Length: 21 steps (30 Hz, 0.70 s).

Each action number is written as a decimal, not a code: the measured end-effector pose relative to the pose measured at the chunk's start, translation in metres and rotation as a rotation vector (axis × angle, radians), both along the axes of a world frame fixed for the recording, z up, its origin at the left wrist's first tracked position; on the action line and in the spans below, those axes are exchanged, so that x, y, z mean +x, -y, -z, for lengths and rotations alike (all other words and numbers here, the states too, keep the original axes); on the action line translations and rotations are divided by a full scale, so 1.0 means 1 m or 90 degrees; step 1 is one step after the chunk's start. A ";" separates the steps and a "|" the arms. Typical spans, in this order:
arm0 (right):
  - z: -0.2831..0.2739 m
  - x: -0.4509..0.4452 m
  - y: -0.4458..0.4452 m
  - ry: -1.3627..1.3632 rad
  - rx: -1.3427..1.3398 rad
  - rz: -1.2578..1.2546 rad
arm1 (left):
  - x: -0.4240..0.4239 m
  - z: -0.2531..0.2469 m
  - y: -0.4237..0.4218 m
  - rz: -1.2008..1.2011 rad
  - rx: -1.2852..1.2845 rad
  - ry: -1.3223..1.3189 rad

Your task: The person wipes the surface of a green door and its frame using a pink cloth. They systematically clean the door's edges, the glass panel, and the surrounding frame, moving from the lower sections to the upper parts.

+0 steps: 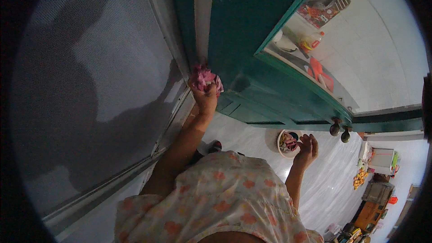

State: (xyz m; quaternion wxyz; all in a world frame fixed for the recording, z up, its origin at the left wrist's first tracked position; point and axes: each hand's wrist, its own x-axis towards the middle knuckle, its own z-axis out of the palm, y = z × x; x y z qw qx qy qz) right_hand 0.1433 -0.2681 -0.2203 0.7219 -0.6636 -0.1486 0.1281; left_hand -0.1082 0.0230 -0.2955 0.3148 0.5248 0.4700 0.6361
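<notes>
A crumpled pink cloth (204, 79) is gripped in my left hand (206, 94), pressed against the edge of a green door (233, 40) by the pale frame strip (203, 17). My right hand (307, 148) hangs with bent fingers, apart from the door, and nothing shows in it. Just left of that hand, a round pale basin (279, 145) stands on the floor with rumpled cloths (288, 141) in it. Two round metal knobs (334, 128) stick out at the door's far edge.
A mesh screen (128, 57) in a metal frame fills the left side. Through the green-framed opening are a bottle (314, 40) and a red plastic item (319, 71). Yellow-orange fruit (360, 178) and a wooden cabinet (371, 214) appear at the far right.
</notes>
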 end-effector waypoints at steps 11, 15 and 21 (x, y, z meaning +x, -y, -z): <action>-0.023 0.121 0.018 0.223 0.058 0.476 | -0.006 0.007 0.011 0.033 -0.077 0.125; -0.040 0.174 0.011 0.276 0.031 0.218 | 0.008 0.004 0.004 0.346 -0.050 0.514; -0.026 0.203 0.014 0.075 0.220 -0.072 | 0.003 0.081 0.004 0.393 -0.214 0.652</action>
